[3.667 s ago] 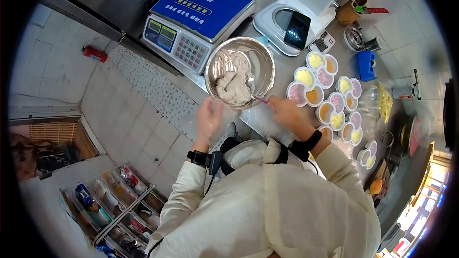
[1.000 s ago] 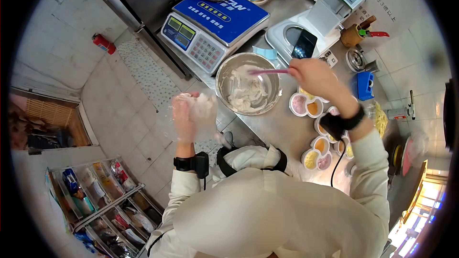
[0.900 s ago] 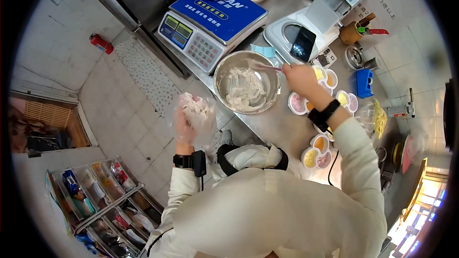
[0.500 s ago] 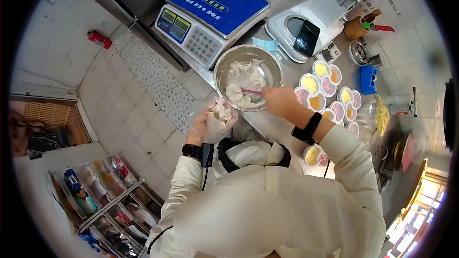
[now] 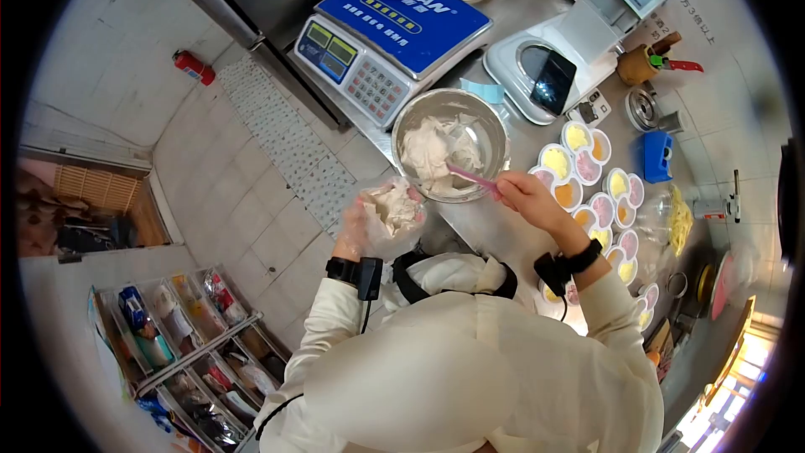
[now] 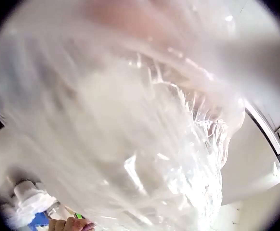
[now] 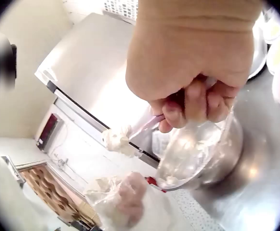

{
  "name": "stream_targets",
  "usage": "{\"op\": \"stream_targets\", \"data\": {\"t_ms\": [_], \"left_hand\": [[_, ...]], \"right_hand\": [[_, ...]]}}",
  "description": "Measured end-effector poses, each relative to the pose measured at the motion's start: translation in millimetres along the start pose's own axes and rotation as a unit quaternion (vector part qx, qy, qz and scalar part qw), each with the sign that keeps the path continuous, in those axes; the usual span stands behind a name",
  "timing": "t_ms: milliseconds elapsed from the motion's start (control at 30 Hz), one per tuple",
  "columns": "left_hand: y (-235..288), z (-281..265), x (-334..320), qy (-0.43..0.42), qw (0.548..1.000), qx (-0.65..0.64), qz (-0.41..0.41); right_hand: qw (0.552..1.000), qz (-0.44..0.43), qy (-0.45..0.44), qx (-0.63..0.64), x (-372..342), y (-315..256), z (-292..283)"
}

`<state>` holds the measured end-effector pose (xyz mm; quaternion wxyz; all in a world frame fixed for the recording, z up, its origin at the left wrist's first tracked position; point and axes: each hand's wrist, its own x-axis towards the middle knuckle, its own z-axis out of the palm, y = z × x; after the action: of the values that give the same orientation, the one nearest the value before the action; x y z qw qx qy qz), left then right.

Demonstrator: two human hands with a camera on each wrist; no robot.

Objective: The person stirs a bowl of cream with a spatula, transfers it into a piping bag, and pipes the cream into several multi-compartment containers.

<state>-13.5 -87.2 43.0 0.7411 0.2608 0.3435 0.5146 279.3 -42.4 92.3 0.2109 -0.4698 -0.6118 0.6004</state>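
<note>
"How would you get this paste across cleanly?"

"I judge I'm scooping from the round, shiny metal bowl [image 5: 495,147] into the thin, clear plastic bag [image 5: 396,237]. I'd lift a modest clump of thick, off-white paste [image 5: 426,151], go deep past the bag's mouth, then wipe the blade against the inside so none smears the opening."

"What could spoil it?"

"Overloading, I think; a sticky lump could drop in the gap between. Keeping the bag close to the rim should help."

"And how are you holding things?"

"My right hand [image 5: 535,201] is curled firmly round the slim, pinkish-purple handle of a spatula [image 5: 472,177], knuckles beyond the bowl's right side, the handle slanting down leftward. The tip carries a clump of the paste; more lies in the bowl."

"The other one?"

"My left hand [image 5: 356,221] curves round the bag, just beside the bowl, with its mouth spread upward and paste inside. Plastic blurs those fingers; I can't tell how tightly they squeeze."
</note>
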Motion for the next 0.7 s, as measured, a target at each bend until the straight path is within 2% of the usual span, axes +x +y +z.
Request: {"op": "stream_targets", "data": {"t_ms": [67, 133, 167, 233, 267, 300, 333, 367, 400, 433, 467, 533, 567, 600, 633, 700], "left_hand": [[2.6, 7.3, -3.7, 0.001, 1.0, 0.001, 0.02], [8.3, 12.4, 7.1, -0.112, 0.988, -0.105, 0.016], [13.0, 17.0, 10.0, -0.11, 0.988, -0.103, 0.019], [27.6, 32.3, 14.8, -0.18, 0.981, -0.068, 0.025], [31.9, 37.1, 15.8, -0.215, 0.975, -0.051, 0.027], [33.3, 39.1, 15.5, -0.216, 0.975, -0.05, 0.03], [33.8, 40.7, 14.2, -0.181, 0.976, -0.121, 0.017], [33.6, 41.7, 12.6, -0.145, 0.971, -0.192, 0.003], [32.3, 41.7, 9.3, -0.079, 0.959, 0.258, 0.084], [31.2, 38.0, 10.0, -0.079, 0.959, 0.259, 0.083], [29.8, 30.8, 11.3, -0.109, 0.962, 0.23, 0.103], [31.3, 25.6, 9.1, -0.14, 0.962, 0.2, 0.119], [31.3, 26.1, 5.3, -0.13, 0.989, 0.019, 0.061], [30.9, 26.6, 2.9, -0.117, 0.979, -0.165, 0.0], [32.1, 23.9, 2.3, -0.122, 0.978, -0.168, -0.003], [34.7, 15.9, -1.2, -0.041, 0.999, -0.022, 0.01]], "right_hand": [[0.999, -0.034, 0.01, 0.037, -8.9, -16.5, 6.8], [0.973, -0.223, 0.052, -0.02, -9.7, -35.1, 16.6], [0.973, -0.226, 0.049, -0.019, -10.9, -44.2, 19.9], [0.944, -0.306, 0.049, -0.112, -13.2, -59.9, 22.8], [0.943, -0.309, 0.048, -0.113, -14.5, -63.4, 21.1], [0.923, -0.315, 0.082, -0.204, -16.4, -65.4, 18.3], [0.895, -0.318, 0.116, -0.292, -18.5, -67.6, 14.9], [0.894, -0.319, 0.116, -0.292, -21.0, -71.9, 10.5], [0.855, -0.331, 0.137, -0.376, -23.7, -76.6, 5.4], [0.808, -0.339, 0.159, -0.455, -26.1, -79.6, 0.5], [0.809, -0.337, 0.16, -0.454, -28.7, -80.7, -3.5], [0.761, -0.358, 0.173, -0.513, -32.4, -80.1, -13.1], [0.761, -0.355, 0.175, -0.514, -32.8, -76.3, -20.8], [0.75, -0.351, 0.191, -0.528, -32.3, -70.9, -30.5], [0.737, -0.347, 0.207, -0.542, -30.2, -66.8, -39.5], [0.725, -0.315, 0.211, -0.575, -19.0, -53.2, -50.0]]}}
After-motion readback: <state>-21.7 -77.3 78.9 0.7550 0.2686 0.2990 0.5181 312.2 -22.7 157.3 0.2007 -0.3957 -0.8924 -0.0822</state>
